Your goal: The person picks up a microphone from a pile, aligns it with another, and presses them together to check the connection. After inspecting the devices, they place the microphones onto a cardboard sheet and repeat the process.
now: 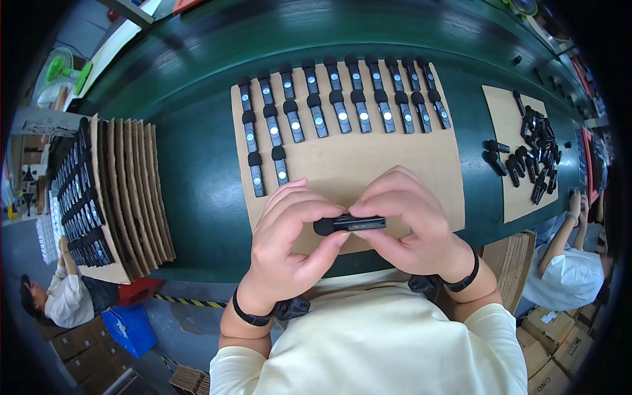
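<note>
A small black clip-on wireless microphone (365, 224) with a rounded foam tip is held sideways between both hands, in front of my chest. My left hand (289, 237) pinches its foam end between thumb and fingers. At the other end, my right hand (408, 220) grips the slim body with thumb and forefinger. Beyond the hands lies a cardboard sheet (368, 158). On it similar microphones (342, 112) stand in two long rows, foam ends away from me, each with a pale round spot. A shorter third row (280, 164) of two begins at the left.
On the green table (197, 178), upright cardboard sheets (135, 197) stand at the left beside a board packed with microphones (79, 197). At the right, another cardboard piece (520, 191) bears a loose heap of microphones (541, 138). Other people work at left (69, 299) and right (573, 276).
</note>
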`<state>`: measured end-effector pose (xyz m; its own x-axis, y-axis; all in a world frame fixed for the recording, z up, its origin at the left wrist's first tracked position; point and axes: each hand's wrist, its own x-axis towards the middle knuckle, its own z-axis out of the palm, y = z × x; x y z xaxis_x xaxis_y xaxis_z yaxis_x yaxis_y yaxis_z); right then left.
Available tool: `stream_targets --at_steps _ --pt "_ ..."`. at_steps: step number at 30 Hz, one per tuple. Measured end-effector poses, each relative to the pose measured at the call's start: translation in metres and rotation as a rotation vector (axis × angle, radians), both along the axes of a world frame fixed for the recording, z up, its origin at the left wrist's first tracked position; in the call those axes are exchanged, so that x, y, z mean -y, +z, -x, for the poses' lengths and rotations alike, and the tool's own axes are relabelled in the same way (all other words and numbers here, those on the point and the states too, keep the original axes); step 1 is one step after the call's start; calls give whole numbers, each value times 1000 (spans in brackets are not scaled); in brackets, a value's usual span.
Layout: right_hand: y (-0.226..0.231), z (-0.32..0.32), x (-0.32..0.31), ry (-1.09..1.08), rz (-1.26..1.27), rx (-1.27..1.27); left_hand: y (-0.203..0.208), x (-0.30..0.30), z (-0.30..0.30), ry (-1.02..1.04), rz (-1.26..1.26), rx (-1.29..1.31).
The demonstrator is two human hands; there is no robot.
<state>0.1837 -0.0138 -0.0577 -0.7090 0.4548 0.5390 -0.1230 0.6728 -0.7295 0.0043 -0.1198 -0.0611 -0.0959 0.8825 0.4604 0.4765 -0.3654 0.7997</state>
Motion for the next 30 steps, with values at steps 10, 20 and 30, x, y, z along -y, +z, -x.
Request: stream_targets --at_steps 10,20,30 --pt "28 7 7 16 44 77 9 8 9 24 67 6" --pt "-8 35 3 -193 -264 275 -33 24 54 375 153 -26" --pt "-23 40 23 -177 -275 534 -45 26 58 236 318 331"
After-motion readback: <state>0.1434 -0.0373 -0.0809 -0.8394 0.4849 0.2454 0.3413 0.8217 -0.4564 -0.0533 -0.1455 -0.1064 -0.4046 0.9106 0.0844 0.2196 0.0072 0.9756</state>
